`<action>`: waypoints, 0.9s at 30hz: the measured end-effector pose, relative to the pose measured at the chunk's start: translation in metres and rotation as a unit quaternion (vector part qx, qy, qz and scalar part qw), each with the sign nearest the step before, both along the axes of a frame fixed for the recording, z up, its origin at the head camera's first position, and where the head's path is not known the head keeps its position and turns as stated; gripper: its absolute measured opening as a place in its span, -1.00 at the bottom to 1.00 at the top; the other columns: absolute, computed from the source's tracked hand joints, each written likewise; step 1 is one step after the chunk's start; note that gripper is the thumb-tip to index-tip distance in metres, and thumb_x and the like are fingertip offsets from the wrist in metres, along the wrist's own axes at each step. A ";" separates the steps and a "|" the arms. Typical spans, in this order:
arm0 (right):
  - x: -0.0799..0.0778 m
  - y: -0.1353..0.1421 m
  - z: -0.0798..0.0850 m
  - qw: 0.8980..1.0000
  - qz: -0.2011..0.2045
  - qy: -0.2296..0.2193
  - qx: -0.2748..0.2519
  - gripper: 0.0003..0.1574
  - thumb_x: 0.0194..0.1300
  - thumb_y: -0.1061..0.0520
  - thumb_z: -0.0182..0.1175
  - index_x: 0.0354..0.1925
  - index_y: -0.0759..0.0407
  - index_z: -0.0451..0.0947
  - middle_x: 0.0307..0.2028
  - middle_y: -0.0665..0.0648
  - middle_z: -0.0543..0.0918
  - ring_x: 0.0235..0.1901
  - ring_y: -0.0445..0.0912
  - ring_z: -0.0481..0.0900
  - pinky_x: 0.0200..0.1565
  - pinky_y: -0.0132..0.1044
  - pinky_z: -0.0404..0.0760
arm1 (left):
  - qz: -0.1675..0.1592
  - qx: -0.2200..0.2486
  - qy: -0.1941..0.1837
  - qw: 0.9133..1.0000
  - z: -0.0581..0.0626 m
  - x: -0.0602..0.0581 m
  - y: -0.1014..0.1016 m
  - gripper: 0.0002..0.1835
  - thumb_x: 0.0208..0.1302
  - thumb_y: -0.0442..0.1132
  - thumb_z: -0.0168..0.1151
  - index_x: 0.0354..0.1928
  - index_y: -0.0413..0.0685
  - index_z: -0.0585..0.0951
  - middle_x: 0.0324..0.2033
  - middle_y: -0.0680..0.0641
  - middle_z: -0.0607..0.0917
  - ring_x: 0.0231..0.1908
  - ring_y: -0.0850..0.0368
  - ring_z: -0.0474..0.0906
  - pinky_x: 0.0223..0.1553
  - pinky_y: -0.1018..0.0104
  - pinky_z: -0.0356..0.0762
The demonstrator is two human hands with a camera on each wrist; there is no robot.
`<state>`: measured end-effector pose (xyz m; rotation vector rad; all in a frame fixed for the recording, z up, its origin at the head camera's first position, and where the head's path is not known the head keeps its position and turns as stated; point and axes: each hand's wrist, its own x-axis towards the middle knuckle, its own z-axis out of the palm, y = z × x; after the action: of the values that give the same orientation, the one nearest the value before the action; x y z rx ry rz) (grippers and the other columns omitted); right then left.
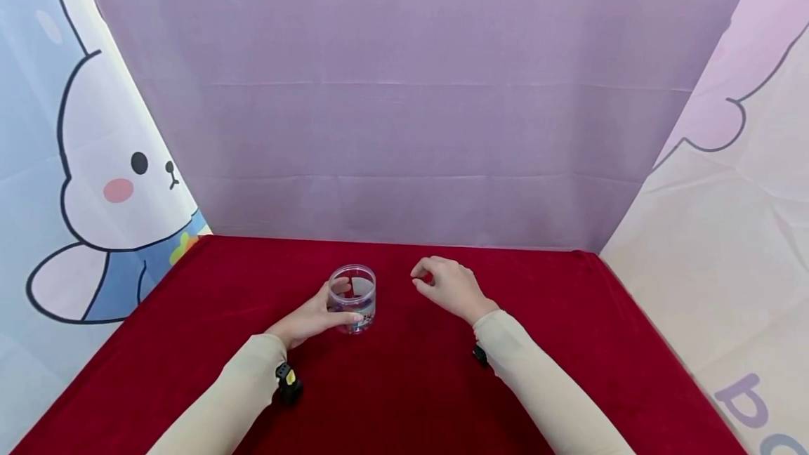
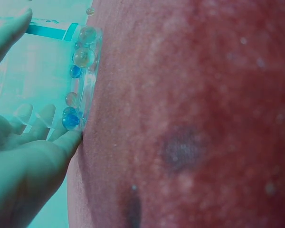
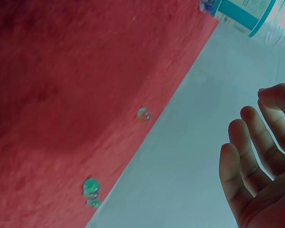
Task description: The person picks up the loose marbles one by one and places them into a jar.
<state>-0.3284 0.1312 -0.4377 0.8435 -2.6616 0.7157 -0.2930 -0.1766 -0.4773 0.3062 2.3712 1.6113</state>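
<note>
My left hand (image 1: 312,319) grips a clear round jar (image 1: 365,300) from its left side, thumb across the front and fingers around the back. The jar stands upright with no lid on its rim. Clear and blue glass marbles (image 2: 84,57) lie at its bottom in the left wrist view, and a label with a teal band (image 2: 50,32) shows on its wall. To the right of the jar, my right hand (image 1: 454,288) hovers over the cloth with loosely bent fingers. No object shows between those fingers (image 3: 237,135) in the right wrist view.
On the red cloth (image 1: 404,385), green marbles (image 3: 91,186) and a clear marble (image 3: 143,114) lie loose near the far edge in the right wrist view. Another small marble (image 2: 90,11) sits beyond the jar. A purple curtain (image 1: 404,125) hangs behind; printed cloths flank both sides.
</note>
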 end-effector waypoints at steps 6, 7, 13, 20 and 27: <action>-0.008 0.012 -0.006 1.000 -0.018 -0.017 -0.007 -0.86 0.34 0.06 0.33 -0.12 -0.06 0.68 -0.19 -0.15 0.66 -0.28 -0.18 0.61 -0.32 -0.29 0.57 | 0.001 -0.002 0.002 1.000 0.001 0.000 0.000 0.00 0.23 -0.03 0.45 0.52 0.00 0.01 0.46 -0.12 0.15 0.40 -0.17 0.12 0.33 -0.24 0.21; -0.010 0.015 -0.007 1.000 -0.022 -0.019 -0.011 -0.87 0.34 0.07 0.33 -0.13 -0.06 0.68 -0.20 -0.15 0.66 -0.30 -0.18 0.61 -0.34 -0.29 0.56 | 0.001 -0.002 0.002 1.000 0.001 0.000 0.000 0.00 0.23 -0.03 0.45 0.52 -0.01 0.01 0.46 -0.13 0.15 0.40 -0.17 0.13 0.33 -0.24 0.20; -0.020 0.029 -0.011 0.998 -0.052 -0.024 -0.019 -0.87 0.32 0.07 0.35 -0.14 -0.07 0.68 -0.25 -0.13 0.66 -0.44 -0.24 0.53 -0.42 -0.27 0.52 | 0.000 -0.002 0.003 1.000 0.003 0.001 0.001 0.00 0.24 -0.03 0.45 0.52 -0.03 0.01 0.45 -0.15 0.18 0.39 -0.18 0.15 0.32 -0.25 0.21; -0.029 0.044 -0.014 0.996 -0.077 -0.049 -0.019 -0.83 0.33 0.05 0.35 -0.10 -0.02 0.68 -0.21 -0.06 0.68 -0.40 -0.19 0.55 -0.41 -0.25 0.54 | -0.001 -0.001 0.001 1.000 0.003 0.001 0.001 0.01 0.24 -0.03 0.44 0.53 -0.03 0.00 0.45 -0.15 0.18 0.39 -0.19 0.14 0.32 -0.25 0.22; -0.033 0.057 -0.015 0.991 -0.096 -0.087 -0.025 -0.79 0.36 0.05 0.32 -0.05 0.02 0.67 -0.15 -0.01 0.69 -0.43 -0.21 0.59 -0.38 -0.22 0.56 | -0.004 0.002 -0.002 1.000 0.002 0.001 0.001 0.00 0.25 -0.03 0.44 0.53 -0.01 -0.01 0.46 -0.13 0.15 0.40 -0.16 0.13 0.33 -0.24 0.21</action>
<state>-0.3614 0.1877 -0.4522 0.5253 -2.8139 0.8363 -0.2923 -0.1759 -0.4750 0.3115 2.3619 1.6109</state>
